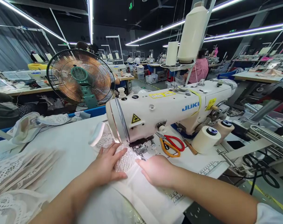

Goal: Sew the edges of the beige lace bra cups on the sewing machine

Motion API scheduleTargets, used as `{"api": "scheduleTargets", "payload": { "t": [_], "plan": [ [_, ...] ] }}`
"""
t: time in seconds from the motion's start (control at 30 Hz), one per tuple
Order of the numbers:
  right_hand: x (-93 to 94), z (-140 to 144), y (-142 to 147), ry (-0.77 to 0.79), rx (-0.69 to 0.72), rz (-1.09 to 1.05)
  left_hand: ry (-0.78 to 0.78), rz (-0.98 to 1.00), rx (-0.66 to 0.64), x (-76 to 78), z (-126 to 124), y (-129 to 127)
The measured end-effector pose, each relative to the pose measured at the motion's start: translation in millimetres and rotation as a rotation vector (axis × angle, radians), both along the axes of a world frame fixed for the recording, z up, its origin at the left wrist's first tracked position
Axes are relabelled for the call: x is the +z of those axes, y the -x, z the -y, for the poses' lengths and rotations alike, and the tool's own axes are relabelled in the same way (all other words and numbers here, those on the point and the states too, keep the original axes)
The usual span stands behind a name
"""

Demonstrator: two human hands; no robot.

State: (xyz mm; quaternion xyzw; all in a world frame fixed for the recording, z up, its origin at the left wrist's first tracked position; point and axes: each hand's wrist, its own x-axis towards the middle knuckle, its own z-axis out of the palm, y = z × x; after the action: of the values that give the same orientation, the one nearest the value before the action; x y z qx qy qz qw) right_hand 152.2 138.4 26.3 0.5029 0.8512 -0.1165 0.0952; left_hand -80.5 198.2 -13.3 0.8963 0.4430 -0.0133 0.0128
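Note:
A white JUKI sewing machine [141, 116] stands in front of me, its needle area over a piece of white lace fabric [125, 161]. My left hand [107, 161] lies on the lace left of the needle, fingers spread and pressing flat. Close to the presser foot [139, 151], my right hand [158, 169] is closed, thumb and fingers at the fabric's edge. Its other fingers are curled out of sight. Plain white cloth [141, 193] runs from under both hands toward me. A curved, pale padded part [97, 134] sticks up beyond my left hand.
Red-handled scissors [175, 141] and orange-handled scissors [170, 149] lie right of the needle, beside thread cones [205, 140]. Stacked lace pieces [22, 171] cover the table's left side. A fan [80, 76] stands behind. A person in pink [200, 68] sits farther back.

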Motion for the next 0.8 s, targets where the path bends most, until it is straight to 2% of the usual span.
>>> {"api": "scheduleTargets", "payload": {
  "t": [0.2, 0.33, 0.43, 0.53, 0.67, 0.8],
  "plan": [
    [0.1, -2, 9, 0.016, -0.036, 0.028, 0.012, 0.045, -0.075, 10.2, -24, 7],
    [-6.7, -2, 10, 0.016, -0.054, 0.041, -0.029, 0.049, -0.062, 21.9, -22, 3],
    [-9.2, 0, 7, 0.019, -0.037, 0.019, -0.138, 0.048, 0.03, 28.0, 0, -6],
    [-6.7, 3, 2, 0.007, -0.004, -0.006, -0.243, 0.043, 0.113, 28.3, 38, -20],
    [-1.0, 5, -5, 0.027, 0.005, -0.016, -0.161, -0.029, 0.119, 19.7, 86, -39],
    [-4.5, 6, -10, -0.017, 0.016, -0.088, -0.135, -0.141, 0.093, 8.6, 102, -46]
  ]
}}
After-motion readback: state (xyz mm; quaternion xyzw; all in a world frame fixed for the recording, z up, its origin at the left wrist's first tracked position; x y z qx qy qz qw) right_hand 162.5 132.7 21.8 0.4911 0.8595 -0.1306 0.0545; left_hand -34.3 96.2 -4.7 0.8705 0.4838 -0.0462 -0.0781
